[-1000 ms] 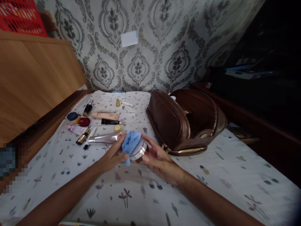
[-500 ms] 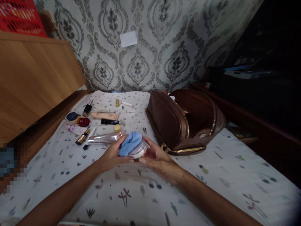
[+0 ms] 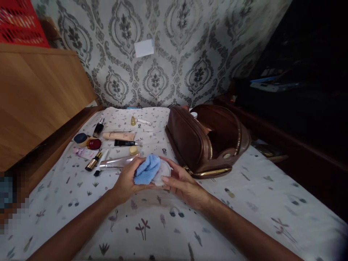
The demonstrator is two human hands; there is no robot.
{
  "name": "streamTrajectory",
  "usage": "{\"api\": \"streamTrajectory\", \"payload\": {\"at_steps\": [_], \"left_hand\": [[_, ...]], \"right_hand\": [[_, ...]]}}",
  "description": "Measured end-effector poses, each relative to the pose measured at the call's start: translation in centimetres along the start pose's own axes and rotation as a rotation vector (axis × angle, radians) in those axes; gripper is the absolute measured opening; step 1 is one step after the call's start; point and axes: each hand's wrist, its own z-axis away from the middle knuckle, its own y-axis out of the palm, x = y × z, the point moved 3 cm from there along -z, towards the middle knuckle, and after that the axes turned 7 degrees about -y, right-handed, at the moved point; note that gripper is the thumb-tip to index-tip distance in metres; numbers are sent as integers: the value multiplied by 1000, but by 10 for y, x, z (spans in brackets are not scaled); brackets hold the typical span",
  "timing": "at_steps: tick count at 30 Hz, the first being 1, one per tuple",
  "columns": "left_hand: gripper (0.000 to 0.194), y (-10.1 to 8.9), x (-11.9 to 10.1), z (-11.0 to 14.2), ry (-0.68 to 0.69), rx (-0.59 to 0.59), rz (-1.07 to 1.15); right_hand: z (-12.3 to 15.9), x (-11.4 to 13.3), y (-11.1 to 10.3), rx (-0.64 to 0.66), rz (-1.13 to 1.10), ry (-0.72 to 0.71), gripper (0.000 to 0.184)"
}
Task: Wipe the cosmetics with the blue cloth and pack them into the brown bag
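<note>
Head: hands (image 3: 126, 183) (image 3: 187, 186) hold jar (image 3: 164, 172) — bag (image 3: 186, 139) (open) holds items (image 3: 194, 115).

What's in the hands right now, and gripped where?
Round jar: right hand grips its right side, thumb over the lid. Blue cloth: left hand grips its left side, against the jar.

Red basket (image 3: 21, 27) atop the wooden cabinet (image 3: 40, 94).
</note>
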Motion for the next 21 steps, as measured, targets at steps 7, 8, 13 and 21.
{"api": "streamTrajectory", "payload": {"at_steps": [7,8,13,21], "left_hand": [[58,-1,-2,5,-207,-113,29],[58,0,-3,5,-246,-115,46],[46,13,-14,1,-373,-52,236],[40,43,-35,-4,-606,-32,678]], "right_hand": [[-1,2,-9,13,94,-114,84],[-2,3,-10,16,108,-126,83],[10,15,-16,17,233,-169,83],[50,65,-4,24,777,-394,75]]}}
